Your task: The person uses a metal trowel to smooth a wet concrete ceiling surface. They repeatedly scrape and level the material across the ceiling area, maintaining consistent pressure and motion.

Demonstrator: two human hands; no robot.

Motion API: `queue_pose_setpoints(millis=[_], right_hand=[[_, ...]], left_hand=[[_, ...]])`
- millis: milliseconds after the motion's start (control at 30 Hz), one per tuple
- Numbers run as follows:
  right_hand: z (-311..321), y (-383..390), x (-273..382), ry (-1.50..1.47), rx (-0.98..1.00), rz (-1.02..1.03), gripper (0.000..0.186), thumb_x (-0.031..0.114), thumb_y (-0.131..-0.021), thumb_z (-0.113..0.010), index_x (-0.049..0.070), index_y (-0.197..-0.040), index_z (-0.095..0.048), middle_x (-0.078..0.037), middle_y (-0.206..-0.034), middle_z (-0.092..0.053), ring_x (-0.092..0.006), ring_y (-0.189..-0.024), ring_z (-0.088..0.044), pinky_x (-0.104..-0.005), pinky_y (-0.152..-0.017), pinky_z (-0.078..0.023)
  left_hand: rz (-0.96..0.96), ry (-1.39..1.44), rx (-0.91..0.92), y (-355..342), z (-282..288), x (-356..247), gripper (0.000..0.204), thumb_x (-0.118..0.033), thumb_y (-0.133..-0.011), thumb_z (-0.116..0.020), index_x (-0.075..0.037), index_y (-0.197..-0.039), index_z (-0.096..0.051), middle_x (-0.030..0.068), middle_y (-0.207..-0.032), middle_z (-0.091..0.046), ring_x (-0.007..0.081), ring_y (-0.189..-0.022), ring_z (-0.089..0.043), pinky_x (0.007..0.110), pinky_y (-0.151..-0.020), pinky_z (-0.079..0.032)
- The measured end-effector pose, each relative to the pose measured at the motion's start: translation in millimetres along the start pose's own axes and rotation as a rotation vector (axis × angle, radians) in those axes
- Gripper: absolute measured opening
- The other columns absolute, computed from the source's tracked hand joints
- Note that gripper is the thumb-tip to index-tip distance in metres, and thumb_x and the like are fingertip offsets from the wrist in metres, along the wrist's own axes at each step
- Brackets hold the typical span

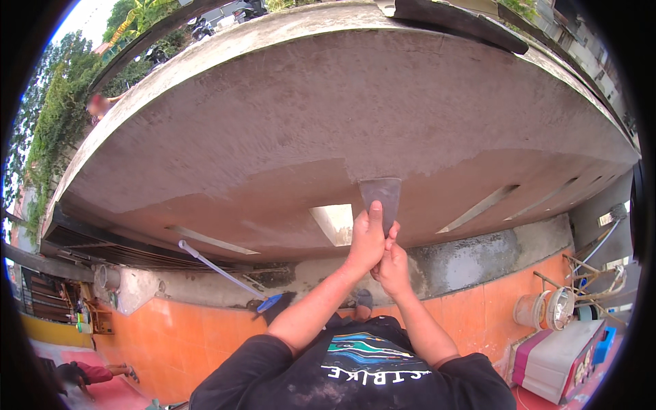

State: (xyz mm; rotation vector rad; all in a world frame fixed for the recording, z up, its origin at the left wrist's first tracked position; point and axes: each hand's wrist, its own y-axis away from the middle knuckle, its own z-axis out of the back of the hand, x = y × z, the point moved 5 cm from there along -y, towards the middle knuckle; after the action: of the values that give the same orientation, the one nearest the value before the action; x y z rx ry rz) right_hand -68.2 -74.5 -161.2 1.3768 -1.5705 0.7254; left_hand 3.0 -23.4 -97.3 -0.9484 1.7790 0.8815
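A wide scraper (384, 194) with a flat grey blade is pressed to the face of a grey-brown wall (287, 116). My left hand (367, 239) grips it, the thumb stretched up along the blade. Just below and to the right, my right hand (393, 268) is closed around the lower end; the handle itself is hidden by my fingers. The blade's broad edge lies where the paler, rough upper surface meets a darker brown band. Left of my hands, a bright rectangular opening (333, 224) cuts through the wall.
A broom (222, 272) with a blue head leans on the wall at left. Buckets (559, 307) and a white-and-purple box (557, 362) stand right. Wet concrete (468, 263) borders orange tiles (184, 342). One person (99, 108) is beyond the wall, another (96, 372) lower left.
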Motion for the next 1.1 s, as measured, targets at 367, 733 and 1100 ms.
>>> queue_pose_setpoints(millis=[367,733,1100], right_hand=[[3.9,6.1,9.7,-0.026,0.026,0.01,0.034,0.036,-0.104,-0.043,0.007,-0.086,-0.048,0.003,-0.062,-0.047,-0.005,-0.049,-0.043,-0.0216,-0.044,-0.032],[2.9,-0.4,3.0,0.038,-0.024,0.077,0.033,0.034,-0.103,-0.045,0.006,-0.087,-0.05,0.003,-0.061,-0.048,-0.005,-0.047,-0.041,-0.022,-0.043,-0.032],[9.3,2.4,17.3,0.172,0.011,0.054,0.038,0.039,-0.103,-0.045,0.005,-0.086,-0.053,0.003,-0.06,-0.048,-0.0052,-0.047,-0.042,-0.0211,-0.042,-0.032]], left_hand=[[-0.047,0.025,0.012,1.9,-8.0,-2.6,0.056,-0.056,-0.101,-0.032,-0.006,-0.08,-0.045,0.0027,-0.063,-0.052,0.0066,-0.049,-0.045,0.022,-0.046,-0.039],[-0.057,-0.004,0.057,-3.2,-2.1,2.0,0.055,-0.056,-0.102,-0.03,-0.007,-0.081,-0.044,0.003,-0.064,-0.051,0.0075,-0.05,-0.045,0.022,-0.047,-0.038],[-0.083,0.158,0.023,-0.7,-6.9,3.9,0.06,-0.057,-0.101,-0.031,-0.005,-0.077,-0.046,0.0039,-0.064,-0.052,0.0073,-0.049,-0.045,0.023,-0.046,-0.039]])
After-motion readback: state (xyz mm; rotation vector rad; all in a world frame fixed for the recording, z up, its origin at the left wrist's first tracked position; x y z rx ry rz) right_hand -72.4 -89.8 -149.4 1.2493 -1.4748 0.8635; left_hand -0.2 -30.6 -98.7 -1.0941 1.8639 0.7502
